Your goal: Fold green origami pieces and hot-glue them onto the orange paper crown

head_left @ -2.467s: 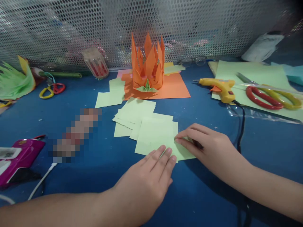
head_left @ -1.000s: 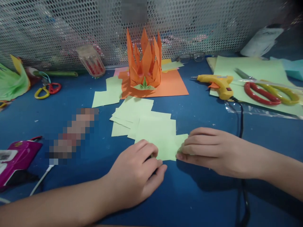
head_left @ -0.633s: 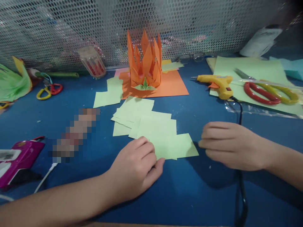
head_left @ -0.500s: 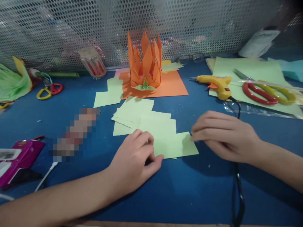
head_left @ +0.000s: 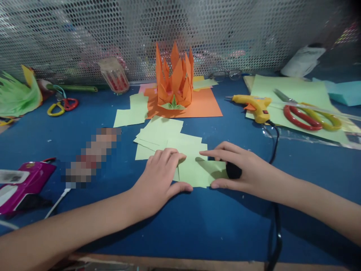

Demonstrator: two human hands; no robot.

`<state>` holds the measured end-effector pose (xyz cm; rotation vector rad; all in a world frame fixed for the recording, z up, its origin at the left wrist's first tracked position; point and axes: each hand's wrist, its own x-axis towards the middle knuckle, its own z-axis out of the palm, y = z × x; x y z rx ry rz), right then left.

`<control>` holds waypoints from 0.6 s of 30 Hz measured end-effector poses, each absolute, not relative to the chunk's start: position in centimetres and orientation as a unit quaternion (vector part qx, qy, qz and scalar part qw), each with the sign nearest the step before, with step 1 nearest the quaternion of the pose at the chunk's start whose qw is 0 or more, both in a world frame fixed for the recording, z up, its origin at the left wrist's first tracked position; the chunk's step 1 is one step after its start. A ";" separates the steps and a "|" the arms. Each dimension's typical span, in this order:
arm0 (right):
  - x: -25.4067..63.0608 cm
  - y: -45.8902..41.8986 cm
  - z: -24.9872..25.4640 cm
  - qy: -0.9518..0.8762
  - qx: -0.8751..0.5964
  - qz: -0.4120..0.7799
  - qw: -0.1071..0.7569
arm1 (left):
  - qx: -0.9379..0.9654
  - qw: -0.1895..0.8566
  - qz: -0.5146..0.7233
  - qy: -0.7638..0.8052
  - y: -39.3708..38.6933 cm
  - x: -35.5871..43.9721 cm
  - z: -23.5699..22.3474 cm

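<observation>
Several light green paper pieces (head_left: 166, 128) lie overlapped on the blue table. My left hand (head_left: 162, 171) rests on the left part of the nearest green paper (head_left: 194, 175), its fingers laid out and the thumb spread away by the lower edge. Over that paper's right end is my right hand (head_left: 239, 165), forefinger stretched above the sheet and thumb near its bottom corner. Nothing is visibly held between those spread fingers; deep shadow darkens the space under the palm. Behind the papers an orange folded-paper flower (head_left: 175, 81) stands on an orange sheet (head_left: 207, 105).
To the right lie a yellow glue gun (head_left: 255, 105), its black cord (head_left: 278, 226) and large scissors (head_left: 306, 116) on green sheets (head_left: 265, 84). Small scissors (head_left: 63, 107), a jar (head_left: 114, 77), a blurred-out object (head_left: 91, 156) and a magenta object (head_left: 28, 184) are left. A perforated panel (head_left: 135, 34) stands behind.
My right hand has moved left over the paper and its bunched fingers have spread. The left fingers have straightened from a curl. The nearest paper's right end sits further left.
</observation>
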<state>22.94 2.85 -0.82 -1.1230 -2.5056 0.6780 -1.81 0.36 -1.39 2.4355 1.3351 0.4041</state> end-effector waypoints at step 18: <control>22.7 2.4 -0.9 -0.900 -0.305 0.168 0.262 | 0.856 0.206 0.274 0.386 0.7 -2.2 -0.5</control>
